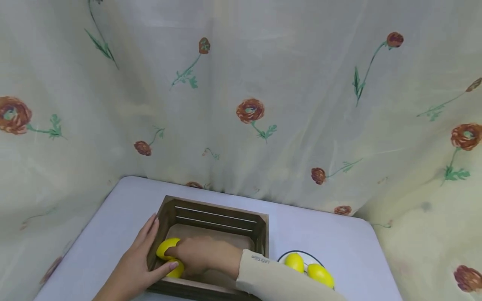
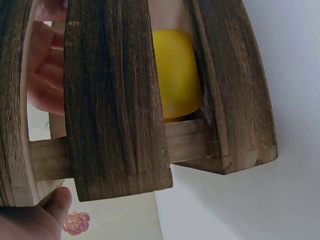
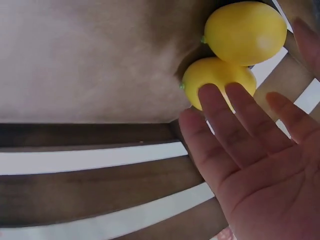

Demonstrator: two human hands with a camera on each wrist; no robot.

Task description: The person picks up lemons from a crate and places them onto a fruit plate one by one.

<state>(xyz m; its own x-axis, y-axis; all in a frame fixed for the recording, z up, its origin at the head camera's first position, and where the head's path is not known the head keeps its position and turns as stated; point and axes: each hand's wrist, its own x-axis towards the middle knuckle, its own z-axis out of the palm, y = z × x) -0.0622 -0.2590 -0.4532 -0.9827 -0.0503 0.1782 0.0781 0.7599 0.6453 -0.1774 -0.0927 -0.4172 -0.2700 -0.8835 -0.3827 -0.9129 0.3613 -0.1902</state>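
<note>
A dark wooden crate (image 1: 218,209) stands on the white table (image 1: 113,225). Two yellow lemons (image 1: 167,246) (image 1: 177,271) lie in its front left corner. My right hand (image 1: 196,253) reaches into the crate over them. In the right wrist view its fingers (image 3: 215,100) are straight, and their tips touch the nearer lemon (image 3: 210,75) below the other lemon (image 3: 245,32). My left hand (image 1: 144,255) holds the crate's left wall, with fingers outside and thumb over the rim. The left wrist view shows the crate's slats (image 2: 115,100), one lemon (image 2: 175,75) behind them and my thumb (image 2: 50,215).
A white plate (image 1: 285,256) with a dark rim holds two more lemons (image 1: 294,261) (image 1: 320,274) just right of the crate. A flowered curtain (image 1: 248,113) hangs close behind and around the table. The table's back edge runs just behind the crate.
</note>
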